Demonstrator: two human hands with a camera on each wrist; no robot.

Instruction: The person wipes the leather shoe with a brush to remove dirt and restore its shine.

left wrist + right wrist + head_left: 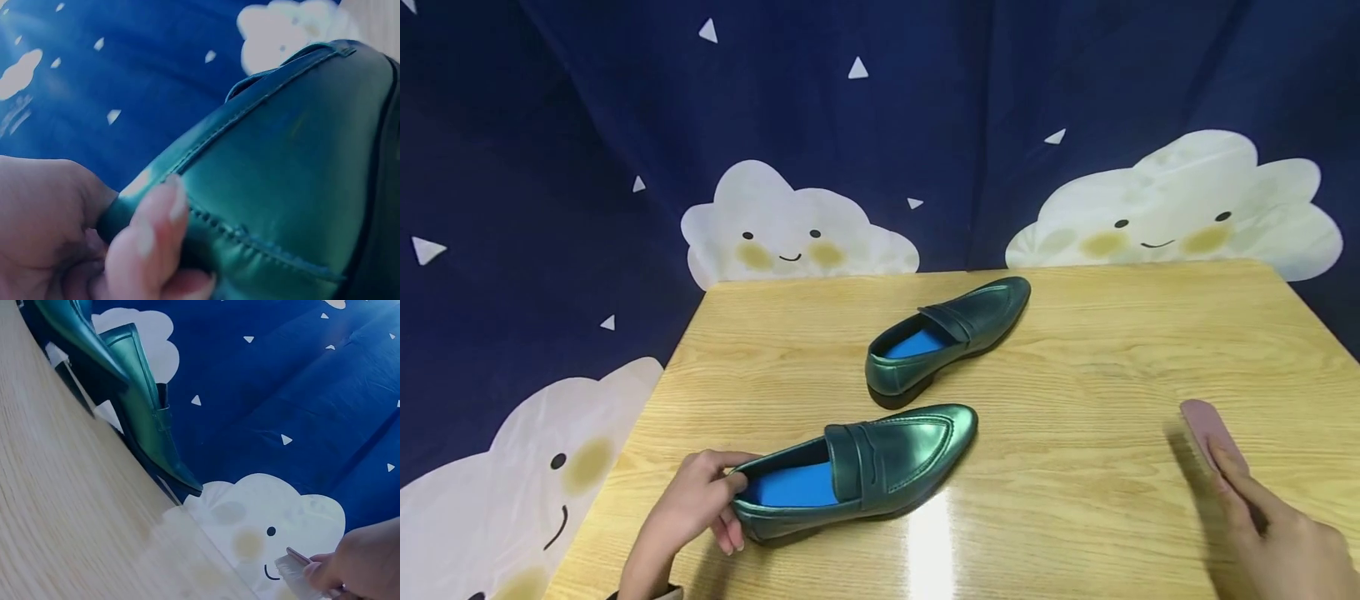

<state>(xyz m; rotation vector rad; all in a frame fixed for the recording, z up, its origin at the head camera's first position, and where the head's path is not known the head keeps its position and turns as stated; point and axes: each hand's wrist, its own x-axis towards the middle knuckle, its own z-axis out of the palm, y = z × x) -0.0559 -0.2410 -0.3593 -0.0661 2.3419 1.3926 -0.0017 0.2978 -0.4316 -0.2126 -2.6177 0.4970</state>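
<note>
The left hand [688,502] grasps the nearer penny loafer [913,454] at its heel end, fingers set over the back rim and against the outer wall. The right hand [1288,533] grips a pink-backed brush [1208,427], well apart from the shoe. The step in hand appears to be steadying the loafer for brushing; the next move probably calls for bringing the brush toward the left hand, onto the upper, with the heel held firm. The farther penny loafer [988,321] rests beyond the left hand, in the span between both hands; neither hand touches it.

Both loafers have smooth, metallic-green uppers — leather-like, with stitched seams and tapered toes. A saddle strap [847,465] crosses the nearer one; a flat blue insole [797,486] lines it. The brush back is slim and round-ended — bristle texture is unclear. The desk [1075,508] shows pale wood grain under a glossy surface.
</note>
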